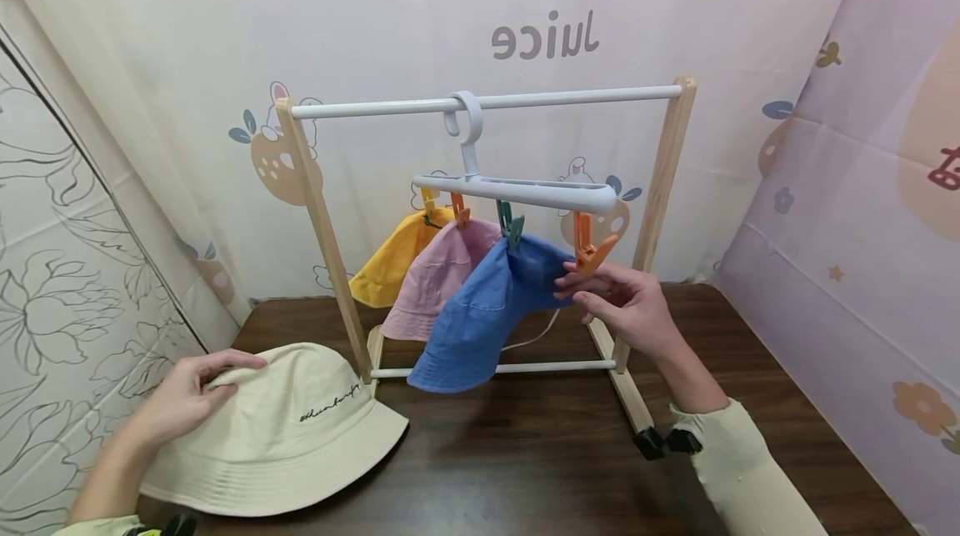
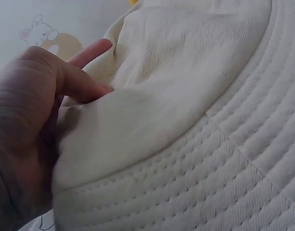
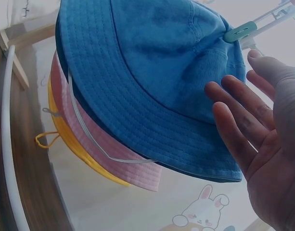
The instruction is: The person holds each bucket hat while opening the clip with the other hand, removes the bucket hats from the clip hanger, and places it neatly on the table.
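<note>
A person's left hand (image 1: 183,394) grips the crown of a cream bucket hat (image 1: 300,436) lying on the dark wooden table (image 1: 525,461), fingers curled into the fabric. Beyond it, the right hand (image 1: 626,303), fingers straight and holding nothing, touches a blue bucket hat (image 1: 480,311) clipped by a teal peg (image 1: 512,226). Pink (image 1: 438,278) and yellow (image 1: 390,261) hats already hang alongside; the orange peg (image 1: 587,246) remains free, apparently awaiting the cream hat. The white clip hanger (image 1: 517,190) hooks over the wooden-framed rack's rail (image 1: 487,101).
</note>
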`<state>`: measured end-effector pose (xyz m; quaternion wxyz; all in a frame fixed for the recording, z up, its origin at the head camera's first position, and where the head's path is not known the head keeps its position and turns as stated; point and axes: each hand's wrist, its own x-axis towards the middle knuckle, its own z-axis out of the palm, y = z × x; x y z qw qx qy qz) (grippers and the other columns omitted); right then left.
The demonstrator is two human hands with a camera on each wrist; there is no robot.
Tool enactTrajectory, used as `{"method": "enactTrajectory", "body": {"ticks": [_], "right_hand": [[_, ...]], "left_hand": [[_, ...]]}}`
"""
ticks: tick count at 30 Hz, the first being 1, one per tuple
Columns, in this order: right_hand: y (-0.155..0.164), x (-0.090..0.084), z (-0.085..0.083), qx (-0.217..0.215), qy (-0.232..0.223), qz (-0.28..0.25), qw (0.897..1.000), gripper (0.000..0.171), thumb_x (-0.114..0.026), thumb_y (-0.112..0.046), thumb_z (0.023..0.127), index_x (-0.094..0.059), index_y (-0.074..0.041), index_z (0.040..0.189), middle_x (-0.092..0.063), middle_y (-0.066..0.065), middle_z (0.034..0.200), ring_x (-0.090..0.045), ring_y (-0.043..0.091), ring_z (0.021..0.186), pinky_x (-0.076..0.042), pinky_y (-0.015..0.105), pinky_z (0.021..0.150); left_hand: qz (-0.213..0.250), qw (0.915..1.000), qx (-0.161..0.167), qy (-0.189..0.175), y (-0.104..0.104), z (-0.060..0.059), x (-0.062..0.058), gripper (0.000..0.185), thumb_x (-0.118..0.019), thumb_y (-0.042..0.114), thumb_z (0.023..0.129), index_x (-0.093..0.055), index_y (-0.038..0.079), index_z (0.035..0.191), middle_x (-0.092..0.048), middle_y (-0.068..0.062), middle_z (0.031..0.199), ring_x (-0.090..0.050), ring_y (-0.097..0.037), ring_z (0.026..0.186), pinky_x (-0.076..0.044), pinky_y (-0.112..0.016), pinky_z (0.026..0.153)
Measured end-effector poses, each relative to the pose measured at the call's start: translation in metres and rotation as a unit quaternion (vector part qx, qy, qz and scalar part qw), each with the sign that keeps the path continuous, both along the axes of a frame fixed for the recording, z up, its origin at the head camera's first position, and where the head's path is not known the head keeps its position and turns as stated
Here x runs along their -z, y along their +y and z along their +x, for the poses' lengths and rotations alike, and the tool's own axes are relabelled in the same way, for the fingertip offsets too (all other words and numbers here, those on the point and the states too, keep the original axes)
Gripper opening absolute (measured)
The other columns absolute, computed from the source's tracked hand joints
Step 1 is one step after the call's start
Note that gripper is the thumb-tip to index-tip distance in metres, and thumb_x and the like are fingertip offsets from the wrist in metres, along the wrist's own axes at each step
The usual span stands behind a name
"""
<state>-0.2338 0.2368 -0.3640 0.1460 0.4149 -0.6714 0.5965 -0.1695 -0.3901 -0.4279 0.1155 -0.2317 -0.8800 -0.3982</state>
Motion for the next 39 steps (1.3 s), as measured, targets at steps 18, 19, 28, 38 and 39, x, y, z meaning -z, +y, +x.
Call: {"method": "enactTrajectory", "body": {"ticks": [18, 19, 28, 38, 39], "right_hand": [[0.004, 0.001, 0.002, 0.013, -0.002, 0.005, 1.000, 0.035, -0.063, 0.023, 0.100, -0.066, 0.021, 0.136, -0.086, -0.005, 0.128, -0.085, 0.009, 0.107, -0.067, 0.024, 0.066], [0.005, 0.001, 0.002, 0.017, -0.003, 0.009, 1.000, 0.035, -0.063, 0.023, 0.100, -0.065, 0.022, 0.135, -0.086, -0.006, 0.128, -0.085, 0.009, 0.107, -0.067, 0.024, 0.066], [0.009, 0.002, 0.003, 0.023, -0.006, 0.017, 1.000, 0.033, -0.063, 0.022, 0.101, -0.064, 0.022, 0.134, -0.086, -0.007, 0.126, -0.086, 0.010, 0.106, -0.067, 0.022, 0.069], [0.016, 0.003, 0.002, 0.027, -0.003, 0.018, 0.999, 0.034, -0.064, 0.023, 0.100, -0.068, 0.016, 0.134, -0.086, -0.008, 0.125, -0.084, 0.003, 0.105, -0.064, 0.019, 0.067], [0.017, 0.003, 0.003, 0.030, -0.005, 0.022, 0.999, 0.034, -0.064, 0.023, 0.100, -0.067, 0.017, 0.134, -0.086, -0.009, 0.125, -0.084, 0.003, 0.105, -0.064, 0.019, 0.067]], "left_hand": [[-0.048, 0.9981, -0.030, -0.024, 0.000, -0.011, 0.024, 0.045, -0.070, -0.020, 0.085, -0.084, 0.008, 0.118, -0.079, 0.023, 0.120, -0.060, 0.011, 0.095, -0.048, -0.009, 0.079], [-0.053, 0.9977, -0.032, -0.029, 0.000, -0.012, 0.026, 0.045, -0.070, -0.020, 0.086, -0.084, 0.007, 0.118, -0.080, 0.020, 0.120, -0.059, 0.011, 0.095, -0.048, -0.010, 0.078], [-0.109, 0.9909, -0.071, -0.034, 0.001, -0.016, 0.030, 0.046, -0.072, -0.017, 0.086, -0.084, 0.012, 0.119, -0.085, -0.013, 0.122, -0.057, 0.010, 0.094, -0.049, -0.015, 0.078], [-0.130, 0.9871, -0.093, 0.006, 0.000, -0.018, 0.038, 0.047, -0.079, -0.017, 0.082, -0.084, 0.018, 0.114, -0.085, -0.016, 0.120, -0.059, 0.017, 0.105, -0.043, -0.005, 0.083], [-0.128, 0.9872, -0.094, 0.006, 0.000, -0.018, 0.038, 0.047, -0.079, -0.017, 0.082, -0.084, 0.018, 0.113, -0.085, -0.015, 0.120, -0.060, 0.018, 0.107, -0.042, -0.003, 0.084]]}}
